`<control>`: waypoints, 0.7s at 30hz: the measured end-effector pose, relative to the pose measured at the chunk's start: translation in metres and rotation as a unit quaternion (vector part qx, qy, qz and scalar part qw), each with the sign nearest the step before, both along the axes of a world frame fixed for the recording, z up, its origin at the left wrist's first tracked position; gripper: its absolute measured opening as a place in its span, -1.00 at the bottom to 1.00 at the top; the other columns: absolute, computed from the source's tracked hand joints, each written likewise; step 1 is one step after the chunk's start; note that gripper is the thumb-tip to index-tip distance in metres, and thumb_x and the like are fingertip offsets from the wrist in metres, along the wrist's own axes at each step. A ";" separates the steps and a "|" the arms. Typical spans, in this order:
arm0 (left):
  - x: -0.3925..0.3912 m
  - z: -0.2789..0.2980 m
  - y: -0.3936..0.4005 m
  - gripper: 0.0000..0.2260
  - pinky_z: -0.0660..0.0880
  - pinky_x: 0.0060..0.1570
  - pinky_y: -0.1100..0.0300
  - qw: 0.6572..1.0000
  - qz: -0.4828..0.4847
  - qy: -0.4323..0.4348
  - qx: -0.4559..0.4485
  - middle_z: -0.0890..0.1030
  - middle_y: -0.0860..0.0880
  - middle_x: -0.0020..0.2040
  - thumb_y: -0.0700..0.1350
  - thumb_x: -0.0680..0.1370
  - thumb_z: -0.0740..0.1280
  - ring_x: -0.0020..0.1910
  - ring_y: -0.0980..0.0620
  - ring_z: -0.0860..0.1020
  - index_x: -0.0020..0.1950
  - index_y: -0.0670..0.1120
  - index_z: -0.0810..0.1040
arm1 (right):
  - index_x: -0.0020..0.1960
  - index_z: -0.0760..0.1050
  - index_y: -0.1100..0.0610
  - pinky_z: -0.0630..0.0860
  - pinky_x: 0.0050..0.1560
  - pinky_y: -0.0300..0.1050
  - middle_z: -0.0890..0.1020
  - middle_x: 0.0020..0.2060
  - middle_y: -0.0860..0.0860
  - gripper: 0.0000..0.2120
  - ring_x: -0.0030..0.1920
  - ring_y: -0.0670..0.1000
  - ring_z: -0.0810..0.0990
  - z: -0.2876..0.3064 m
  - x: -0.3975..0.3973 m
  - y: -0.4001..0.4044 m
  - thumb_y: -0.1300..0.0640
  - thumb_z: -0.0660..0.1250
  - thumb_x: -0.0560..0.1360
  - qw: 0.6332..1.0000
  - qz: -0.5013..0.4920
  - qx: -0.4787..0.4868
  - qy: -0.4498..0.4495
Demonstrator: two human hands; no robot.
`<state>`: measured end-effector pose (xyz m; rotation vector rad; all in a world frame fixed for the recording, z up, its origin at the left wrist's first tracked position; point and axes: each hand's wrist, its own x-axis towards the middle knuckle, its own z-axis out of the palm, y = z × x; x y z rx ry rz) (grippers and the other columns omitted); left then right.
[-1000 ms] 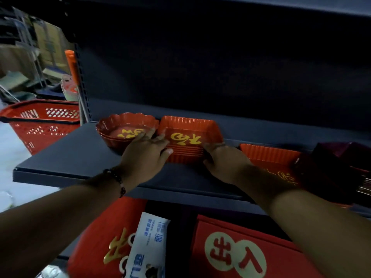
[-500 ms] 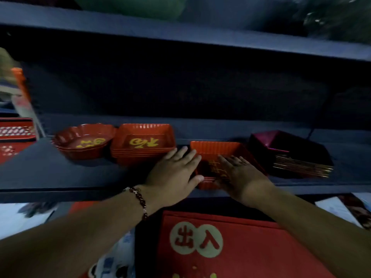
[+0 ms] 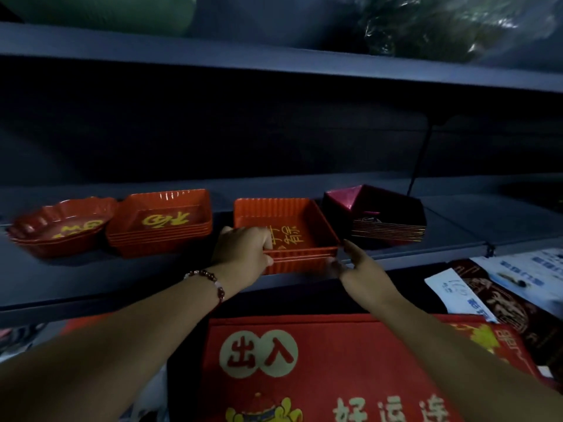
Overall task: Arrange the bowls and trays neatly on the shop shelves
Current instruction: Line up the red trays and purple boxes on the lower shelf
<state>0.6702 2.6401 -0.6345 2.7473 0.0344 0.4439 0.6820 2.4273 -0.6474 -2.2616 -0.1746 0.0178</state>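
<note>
A stack of red square trays (image 3: 292, 220) with gold writing sits at the front of the dark grey shelf (image 3: 91, 284). My left hand (image 3: 243, 254) grips its near left corner, fingers over the rim. At the near right corner my right hand (image 3: 356, 266) touches the stack, thumb under the edge and fingers spread. To the left stand a second stack of red rectangular trays (image 3: 161, 223) and a stack of scalloped red bowls (image 3: 61, 229). On the right, a stack of dark maroon angular trays (image 3: 380, 214) rests.
An upper shelf (image 3: 274, 62) overhangs, carrying green and plastic-wrapped goods. Below the shelf lie red doormats (image 3: 320, 370) with printed characters and packaged items (image 3: 502, 287) at the right. A thin black cord (image 3: 417, 166) hangs behind the maroon trays.
Both hands left the rectangular tray stack and moved right to the square tray stack. They went from lying flat on it to holding its near corners. My view has tilted upward.
</note>
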 end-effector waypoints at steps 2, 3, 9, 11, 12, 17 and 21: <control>0.005 0.002 0.007 -0.86 0.40 0.01 0.09 0.997 0.001 0.019 -0.073 0.60 0.10 -0.10 0.02 0.43 0.48 0.06 -0.06 0.43 -0.20 0.08 0.53 | 0.44 0.34 -0.06 0.39 -0.07 -0.22 0.53 0.25 -0.08 -0.52 0.05 -0.08 0.53 0.000 0.003 0.005 -0.14 0.25 0.56 0.995 -0.028 0.088 0.023; 0.005 0.005 0.009 -0.84 0.47 0.03 0.03 0.993 -0.004 0.023 -0.112 0.60 0.11 -0.13 0.03 0.41 0.50 0.05 -0.07 0.47 -0.22 0.12 0.51 | 0.37 0.42 -0.04 0.36 0.03 -0.17 0.56 0.23 -0.07 -0.58 0.14 -0.04 0.52 0.001 0.005 0.009 -0.13 0.25 0.56 0.989 -0.039 0.137 0.032; -0.035 0.021 0.019 -0.91 0.44 0.06 0.09 0.992 -0.089 -0.072 -0.044 0.44 0.23 -0.10 -0.06 0.53 0.38 0.03 0.11 0.44 -0.12 0.11 0.50 | 0.23 0.51 0.02 0.35 0.34 0.03 0.60 0.08 -0.03 -0.60 0.18 0.03 0.52 0.024 -0.005 0.028 -0.20 0.27 0.52 0.920 -0.114 0.360 0.108; -0.056 0.019 0.027 -0.92 0.37 0.23 0.15 0.981 -0.131 -0.143 0.005 0.49 0.23 -0.06 -0.13 0.52 0.39 0.17 0.20 0.38 -0.11 0.04 0.53 | 0.22 0.53 0.02 0.45 0.26 0.05 0.64 0.09 0.02 -0.70 0.13 0.03 0.58 0.022 -0.007 0.037 -0.07 0.29 0.54 0.901 -0.128 0.402 0.102; -0.064 0.015 0.033 -0.92 0.27 0.35 0.24 0.976 -0.135 -0.170 0.019 0.54 0.17 0.04 -0.16 0.52 0.40 0.30 0.22 0.32 -0.10 0.01 0.55 | 0.19 0.55 0.04 0.52 0.15 0.03 0.66 0.04 0.04 -0.76 0.06 0.04 0.61 0.020 -0.009 0.042 0.05 0.29 0.55 0.891 -0.132 0.422 0.102; -0.115 -0.004 0.055 -0.70 0.04 0.39 0.30 0.970 -0.079 -0.204 -0.106 0.03 0.14 0.56 -0.17 0.52 0.39 0.53 0.25 -0.09 0.18 0.14 0.50 | 0.21 0.54 0.03 0.58 0.02 -0.04 0.69 -0.01 0.01 -0.70 0.00 0.01 0.66 0.000 -0.041 0.073 0.29 0.26 0.55 0.871 -0.117 0.469 0.088; -0.146 0.002 0.066 -0.18 0.40 0.01 0.52 0.900 -0.039 -0.131 -0.413 0.14 0.39 0.42 -0.15 0.55 0.37 0.25 0.57 0.28 0.49 0.40 -0.12 | 0.22 0.54 -0.11 0.51 0.14 -0.12 0.66 0.04 -0.12 -0.66 0.07 -0.10 0.63 -0.027 -0.081 0.098 0.26 0.30 0.55 0.895 -0.122 0.430 0.008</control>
